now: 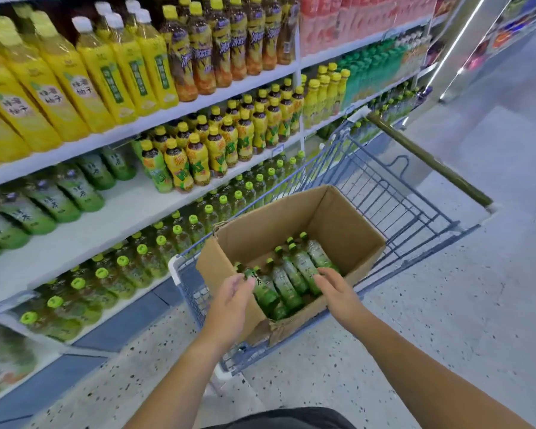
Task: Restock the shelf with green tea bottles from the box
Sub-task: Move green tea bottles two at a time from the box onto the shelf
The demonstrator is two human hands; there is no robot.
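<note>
Right, shelf [84, 239]: on my far left it stood stocked in tiers, with a bare white stretch on the tier beside the green-label bottles.
Shelved green tea [48, 199]: a short row leaned along that tier's left end, well apart from the box.
Lower tier [123, 261]: I saw green-capped bottles packed in rows, caps toward me.
Left hand [229, 300]: I had it over the box's near left corner, fingers curled, fingertips touching the top of one green tea bottle [262, 291]; whether it truly gripped, I could not tell.
Box [341, 224]: brown cardboard, flaps open, sitting in the blue wire cart [393, 193], tilted toward me.
Bottles in box [294, 274]: several lay side by side on the bottom, caps pointing away from me, filling only the near part.
Right hand [338, 291]: loose and spread, palm down, fingers resting on the rightmost bottles, not closed round any.
Floor [446, 305]: pale speckled, on my right.
</note>
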